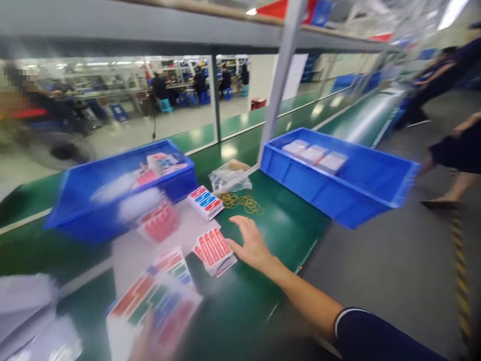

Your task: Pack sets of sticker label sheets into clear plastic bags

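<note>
My right hand (250, 243) is over the green table with thumb and fingers apart, holding nothing. Its fingertips are beside a fanned stack of red-and-white cards (215, 250). My left hand (145, 338), badly blurred, is at the bottom edge by printed sheets (161, 301) with red, green and blue blocks; its fingers cannot be made out. Behind the card stack lies a red-and-blue printed stack (206, 202), near loose yellow rubber bands (242, 201) and a clear plastic bag (231, 176). Another pink-and-white bundle (160, 220) is blurred at the left bin.
A blue bin (93, 220) at the left holds printed packs. The right blue bin (338, 200) holds three white packs. A metal post (280, 75) rises between them. White bags (30, 316) lie at lower left. People stand or sit in the background and at the right.
</note>
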`<state>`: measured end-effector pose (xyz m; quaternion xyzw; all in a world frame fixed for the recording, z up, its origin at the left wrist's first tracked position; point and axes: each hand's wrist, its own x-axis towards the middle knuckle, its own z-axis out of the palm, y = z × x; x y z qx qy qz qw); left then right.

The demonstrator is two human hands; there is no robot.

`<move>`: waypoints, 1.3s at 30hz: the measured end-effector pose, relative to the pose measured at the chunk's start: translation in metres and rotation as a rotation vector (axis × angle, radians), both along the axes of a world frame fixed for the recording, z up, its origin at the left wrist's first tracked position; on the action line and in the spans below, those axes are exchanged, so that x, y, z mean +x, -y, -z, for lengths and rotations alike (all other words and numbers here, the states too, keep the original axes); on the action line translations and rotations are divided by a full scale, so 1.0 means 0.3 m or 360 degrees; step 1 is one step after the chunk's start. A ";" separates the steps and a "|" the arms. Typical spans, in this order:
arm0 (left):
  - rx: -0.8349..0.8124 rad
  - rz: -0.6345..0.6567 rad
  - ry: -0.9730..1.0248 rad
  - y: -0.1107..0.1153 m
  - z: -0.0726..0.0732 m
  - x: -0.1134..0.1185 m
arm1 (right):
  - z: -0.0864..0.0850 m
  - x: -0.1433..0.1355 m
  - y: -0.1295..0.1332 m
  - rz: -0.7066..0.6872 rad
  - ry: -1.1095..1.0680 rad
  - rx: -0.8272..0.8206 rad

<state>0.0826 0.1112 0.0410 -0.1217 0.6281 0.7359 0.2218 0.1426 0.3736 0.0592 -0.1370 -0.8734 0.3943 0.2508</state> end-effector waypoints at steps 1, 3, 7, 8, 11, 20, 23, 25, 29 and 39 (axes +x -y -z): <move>-0.0016 -0.0085 -0.0005 0.013 0.012 0.002 | 0.020 -0.008 -0.015 0.0022 0.0075 0.0048; -0.0024 -0.0177 -0.0037 0.017 0.030 -0.001 | 0.054 -0.013 -0.018 0.0016 0.0281 0.0220; 0.0021 -0.0210 -0.0099 -0.006 0.043 -0.004 | 0.108 -0.012 0.057 -0.0292 0.0458 0.0538; 0.0040 -0.0218 -0.0087 -0.010 0.043 -0.002 | 0.118 -0.016 0.074 -0.0397 0.0446 0.0593; 0.0111 -0.0261 -0.0025 -0.012 0.046 0.003 | 0.131 -0.032 0.085 -0.0619 0.0398 0.0681; 0.0219 -0.0260 0.0146 -0.003 0.085 0.004 | 0.063 -0.057 -0.040 -0.1027 0.0377 0.0661; 0.0228 -0.0247 0.0304 -0.004 0.089 0.003 | 0.050 -0.067 -0.054 -0.1060 0.0357 0.0630; 0.0239 -0.0259 0.0408 -0.009 0.083 0.003 | 0.046 -0.072 -0.058 -0.1063 0.0344 0.0614; 0.0330 -0.0284 0.0459 -0.024 0.066 0.004 | 0.047 -0.064 -0.054 -0.1038 0.0318 0.0604; 0.0376 -0.0190 0.0441 -0.033 0.068 0.006 | 0.039 -0.137 -0.070 -0.0853 0.0313 0.0684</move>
